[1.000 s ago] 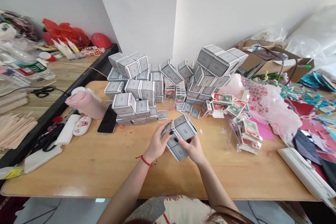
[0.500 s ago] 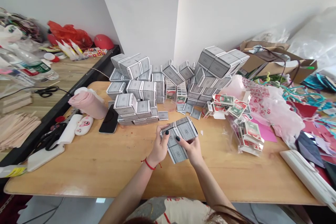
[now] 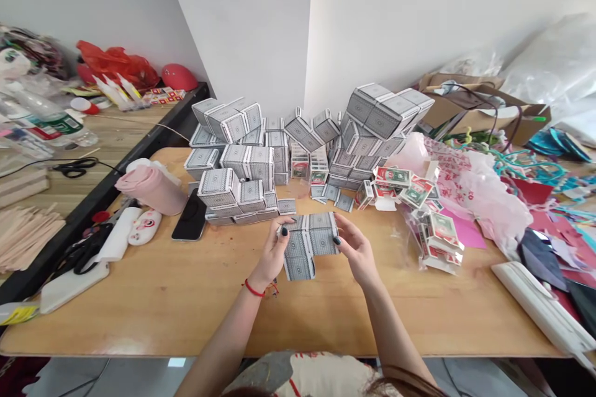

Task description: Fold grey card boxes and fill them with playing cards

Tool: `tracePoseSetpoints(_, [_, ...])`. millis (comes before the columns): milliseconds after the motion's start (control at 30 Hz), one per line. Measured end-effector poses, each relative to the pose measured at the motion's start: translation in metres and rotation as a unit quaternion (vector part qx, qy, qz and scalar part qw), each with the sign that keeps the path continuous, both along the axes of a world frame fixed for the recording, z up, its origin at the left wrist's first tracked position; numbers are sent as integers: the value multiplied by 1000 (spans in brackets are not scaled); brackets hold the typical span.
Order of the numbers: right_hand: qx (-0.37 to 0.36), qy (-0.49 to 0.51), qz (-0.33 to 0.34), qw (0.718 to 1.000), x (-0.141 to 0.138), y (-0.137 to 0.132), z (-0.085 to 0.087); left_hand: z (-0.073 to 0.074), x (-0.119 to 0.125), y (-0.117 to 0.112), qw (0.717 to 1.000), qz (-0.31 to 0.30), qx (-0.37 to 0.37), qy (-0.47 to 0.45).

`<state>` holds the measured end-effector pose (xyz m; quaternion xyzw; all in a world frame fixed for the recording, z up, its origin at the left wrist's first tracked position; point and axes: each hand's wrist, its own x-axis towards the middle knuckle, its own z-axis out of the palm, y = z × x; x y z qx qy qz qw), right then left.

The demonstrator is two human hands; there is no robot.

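Between my hands, above the wooden table (image 3: 195, 298), is a block folded from playing cards (image 3: 310, 242), grey-patterned backs facing out, made of joined cubes in an L-like shape. My left hand (image 3: 272, 251) grips its left side, thumb on the front face. On the right end, my right hand (image 3: 356, 248) holds it with the thumb in front and fingers behind. Behind them stand stacked card blocks on the left (image 3: 239, 164) and another stack on the right (image 3: 384, 115). A few loose cards (image 3: 343, 201) lie in front of the stacks.
Red and green card boxes (image 3: 437, 232) lie right of my hands, beside a pink plastic bag (image 3: 484, 186). To the left are a phone (image 3: 190, 216), a rolled pink cloth (image 3: 151, 186) and black scissors (image 3: 88, 245). A long white case (image 3: 531, 298) sits at right.
The card block has been turned more level and its lower part now points down at the left. My right hand has shifted from its lower front to its right end.
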<state>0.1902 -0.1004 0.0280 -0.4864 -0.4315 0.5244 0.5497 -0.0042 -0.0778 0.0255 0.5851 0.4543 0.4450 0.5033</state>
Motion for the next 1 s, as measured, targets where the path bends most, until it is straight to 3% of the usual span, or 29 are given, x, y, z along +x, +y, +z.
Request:
tracePoseSetpoints(367, [5, -22, 5, 1000, -6, -1, 5, 8, 6, -5, 1000, -5, 9, -6])
tracePoseSetpoints(600, [-9, -24, 7, 1000, -7, -1, 6, 13, 4, -4, 998, -61, 18, 11])
tracePoseSetpoints(800, [13, -19, 62, 998, -8, -2, 6, 16, -3, 2, 995, -89, 34, 22])
tracePoseSetpoints(1000, [8, -16, 59, 998, -12, -2, 1, 19, -7, 0, 996, -64, 42, 38])
